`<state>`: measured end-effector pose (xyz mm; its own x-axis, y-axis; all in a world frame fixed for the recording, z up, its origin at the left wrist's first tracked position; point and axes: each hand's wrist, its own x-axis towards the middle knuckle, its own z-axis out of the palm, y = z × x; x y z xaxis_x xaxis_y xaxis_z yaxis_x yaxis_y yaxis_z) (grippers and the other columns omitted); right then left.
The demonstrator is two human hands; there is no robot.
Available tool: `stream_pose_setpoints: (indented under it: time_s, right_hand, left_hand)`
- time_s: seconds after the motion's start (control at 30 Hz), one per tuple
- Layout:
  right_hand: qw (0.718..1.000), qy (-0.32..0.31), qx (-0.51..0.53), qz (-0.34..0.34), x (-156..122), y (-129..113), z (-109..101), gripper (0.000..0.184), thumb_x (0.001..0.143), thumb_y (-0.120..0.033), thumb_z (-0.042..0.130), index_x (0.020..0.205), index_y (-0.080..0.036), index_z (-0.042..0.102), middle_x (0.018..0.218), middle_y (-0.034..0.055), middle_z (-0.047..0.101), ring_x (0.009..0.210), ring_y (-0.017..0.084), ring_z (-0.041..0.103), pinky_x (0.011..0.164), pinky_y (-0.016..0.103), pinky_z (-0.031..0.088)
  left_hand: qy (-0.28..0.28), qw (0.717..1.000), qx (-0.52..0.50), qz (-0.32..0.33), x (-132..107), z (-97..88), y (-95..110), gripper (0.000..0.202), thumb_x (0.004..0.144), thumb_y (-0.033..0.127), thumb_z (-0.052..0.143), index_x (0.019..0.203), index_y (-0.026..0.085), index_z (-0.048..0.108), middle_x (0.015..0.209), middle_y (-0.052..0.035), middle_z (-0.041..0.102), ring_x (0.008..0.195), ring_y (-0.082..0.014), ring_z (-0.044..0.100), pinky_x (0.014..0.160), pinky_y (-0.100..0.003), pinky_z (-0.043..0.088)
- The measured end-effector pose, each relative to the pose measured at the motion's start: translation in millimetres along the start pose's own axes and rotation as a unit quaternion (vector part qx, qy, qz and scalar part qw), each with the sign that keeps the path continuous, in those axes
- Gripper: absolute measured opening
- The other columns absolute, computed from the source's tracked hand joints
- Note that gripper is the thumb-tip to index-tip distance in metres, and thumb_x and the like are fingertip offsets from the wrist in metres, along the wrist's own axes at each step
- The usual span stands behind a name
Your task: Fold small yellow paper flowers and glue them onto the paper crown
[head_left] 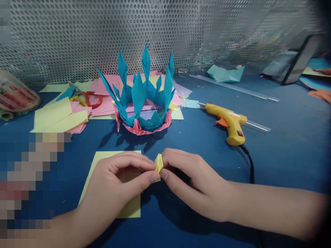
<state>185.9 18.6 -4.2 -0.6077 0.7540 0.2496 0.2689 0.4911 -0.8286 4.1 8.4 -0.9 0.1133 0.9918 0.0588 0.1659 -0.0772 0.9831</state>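
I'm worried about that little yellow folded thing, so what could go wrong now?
The folded yellow paper is pinched by the left hand and right hand, so squeezing hard might crumple it. The cord passes under the right forearm; snagging it could drag the glue gun. If that's hot, which I can't tell, its metal tip might burn someone.

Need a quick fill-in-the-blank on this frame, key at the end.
1. The left hand and right hand both hold a folded paper piece coloured ____.
2. The crown has blue spikes and a ____ base.
3. In the picture, the glue gun lies to the ____ of the crown.
4. Its trigger is ____.

Missing words: yellow; pink; right; orange.
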Motion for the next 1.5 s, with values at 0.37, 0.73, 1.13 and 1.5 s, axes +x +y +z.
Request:
stream_pose_setpoints:
  time_s: [0.37,0.73,1.13,1.5]
  right_hand:
    - [0.997,0.007,0.035,0.075,3.9,-1.1,-1.6,0.016,0.082,-0.009,0.048,0.069,-0.018,0.049,0.065,-0.0027,0.048,0.058,0.009,0.043,0.054,0.020,0.037]
    - [0.987,-0.012,0.106,0.121,6.6,0.1,-2.6,0.014,0.081,-0.013,0.049,0.068,-0.018,0.049,0.062,-0.0053,0.043,0.055,0.007,0.038,0.050,0.018,0.033]
    - [0.994,0.003,0.060,0.093,5.0,-0.6,-2.6,0.014,0.081,-0.012,0.050,0.069,-0.017,0.053,0.063,-0.0031,0.050,0.056,0.008,0.044,0.052,0.018,0.038]
    - [0.984,0.075,0.093,0.129,1.5,-0.1,1.1,0.007,0.081,-0.015,0.060,0.076,-0.016,0.064,0.068,-0.0018,0.058,0.056,0.007,0.050,0.051,0.017,0.043]
  left_hand:
    - [-0.019,0.999,0.009,-0.034,-4.2,-2.6,1.3,0.011,0.074,0.015,0.067,0.071,0.025,0.068,0.067,0.0075,0.070,0.061,-0.0073,0.067,0.059,-0.008,0.052]
    - [0.002,0.996,0.085,0.034,-4.3,-1.9,0.4,0.026,0.076,0.010,0.056,0.065,0.028,0.071,0.072,0.0072,0.072,0.066,-0.0074,0.067,0.062,-0.008,0.052]
    - [0.001,1.000,-0.005,-0.028,1.7,1.6,5.4,0.021,0.063,0.011,0.068,0.065,0.030,0.078,0.068,0.0032,0.072,0.064,-0.0085,0.067,0.059,-0.007,0.052]
    - [0.000,0.998,-0.042,-0.054,3.3,0.2,0.4,0.019,0.062,0.009,0.072,0.061,0.028,0.076,0.065,0.0038,0.072,0.063,-0.0086,0.068,0.062,-0.008,0.053]
